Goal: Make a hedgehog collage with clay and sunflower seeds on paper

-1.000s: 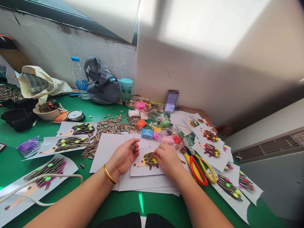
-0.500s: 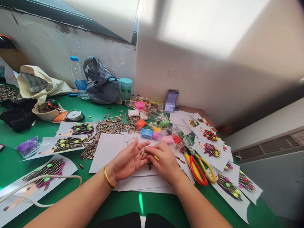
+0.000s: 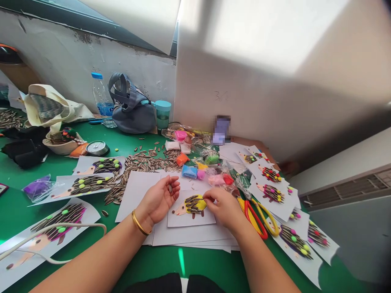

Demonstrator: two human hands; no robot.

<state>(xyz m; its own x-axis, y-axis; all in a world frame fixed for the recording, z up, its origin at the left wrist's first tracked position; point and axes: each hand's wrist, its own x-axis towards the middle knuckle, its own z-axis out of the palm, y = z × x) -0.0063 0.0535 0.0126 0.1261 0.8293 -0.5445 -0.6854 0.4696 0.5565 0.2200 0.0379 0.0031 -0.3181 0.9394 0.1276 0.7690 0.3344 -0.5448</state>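
Note:
A white card [image 3: 191, 221] in front of me bears a hedgehog with a yellow clay body [image 3: 200, 204], partly covered with striped sunflower seeds. Left of it, my left hand [image 3: 159, 199] is turned palm up with fingers loosely curled, and at least one sunflower seed [image 3: 170, 188] lies in it. My right hand [image 3: 224, 205] pinches a seed at the right edge of the yellow body. White sheets [image 3: 192, 237] lie stacked under the card. Beyond the hands is a spread of loose seeds [image 3: 146, 160].
Red-handled scissors [image 3: 256, 219] and yellow-handled ones [image 3: 269, 215] lie right of my right hand. Behind are bagged clay pieces, including a blue one [image 3: 189, 171]. Hedgehog cards flank both sides. A cable [image 3: 51, 230] crosses the lower left; a bag [image 3: 132, 112] and bottle [image 3: 102, 97] stand behind.
My hands have moved apart. The right one has gone from the left palm to the hedgehog's right side with a seed, and the left has shifted slightly left, uncovering the card.

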